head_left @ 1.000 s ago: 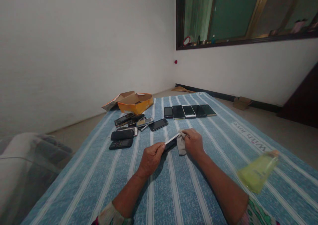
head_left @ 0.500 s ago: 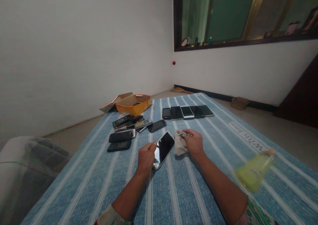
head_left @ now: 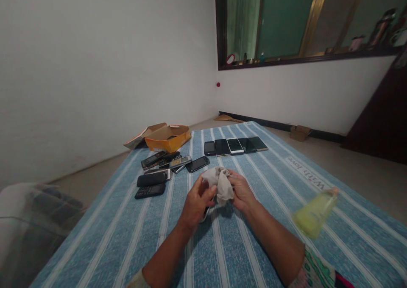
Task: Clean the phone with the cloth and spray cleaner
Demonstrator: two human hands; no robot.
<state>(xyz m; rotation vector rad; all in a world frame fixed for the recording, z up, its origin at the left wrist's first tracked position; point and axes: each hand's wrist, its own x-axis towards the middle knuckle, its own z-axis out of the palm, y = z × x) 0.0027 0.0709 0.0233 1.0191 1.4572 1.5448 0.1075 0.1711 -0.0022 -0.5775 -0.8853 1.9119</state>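
Okay, loose phones (head_left: 152, 173) sit left; left hand (head_left: 197, 205) is half-curled, gripping a phone (head_left: 206, 215) mostly hidden under a crumpled cloth (head_left: 221, 185); right hand (head_left: 242, 192) closes on that cloth; phone row (head_left: 235, 146) lies beyond; blurry yellow bottle (head_left: 314, 214) far right.

Blue-and-white striped bedsheet (head_left: 267, 245)

Dim, soft indoor light, faint shadows, and warped, stretched edges.
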